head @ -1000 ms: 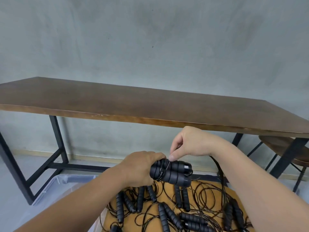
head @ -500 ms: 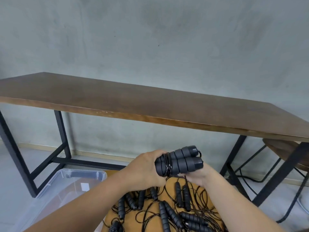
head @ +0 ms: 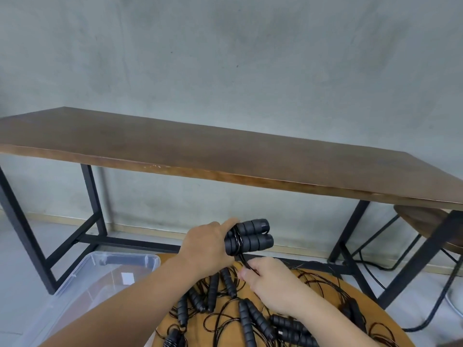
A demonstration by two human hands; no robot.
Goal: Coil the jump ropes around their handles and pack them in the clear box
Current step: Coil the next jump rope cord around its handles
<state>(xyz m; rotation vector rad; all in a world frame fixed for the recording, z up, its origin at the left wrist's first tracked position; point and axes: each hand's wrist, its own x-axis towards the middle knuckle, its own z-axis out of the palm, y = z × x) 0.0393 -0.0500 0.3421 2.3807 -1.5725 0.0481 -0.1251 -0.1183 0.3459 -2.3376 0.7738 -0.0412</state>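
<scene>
Since half a second back, the right hand (head: 269, 284) has come out from under the bundle and dropped below it; it now pinches the free black cord (head: 244, 262) between thumb and fingers (head: 246, 273), drawing it taut down from the handles. The left hand (head: 204, 249) still grips the paired jump-rope handles (head: 248, 236), fingers clenched round their near end, thumb laid along the top; the bundle has stayed level, butt ends pointing right, held in the air above the round tabletop (head: 360, 294). Count: two handles in the grip, side by side, several turns of cord wound round them near the left hand. On the tabletop, a tangle of loose jump ropes (head: 250, 314): about ten handles visible, some partly hidden by the arms, so the exact number cannot be told. One clear box (head: 107, 266), on the floor just left of the tabletop, a small white label on it. Handles: black, cylindrical, ribbed in soft-looking segments, matte. Cord: thin, black, glossy, lying in loose loops. Tabletop: light brown wood, round. Box: translucent plastic, rounded corners. Behind: one long dark wooden table (head: 225, 156) on black metal legs, one round wooden stool (head: 426, 219) at right, grey concrete wall (head: 225, 58).
</scene>
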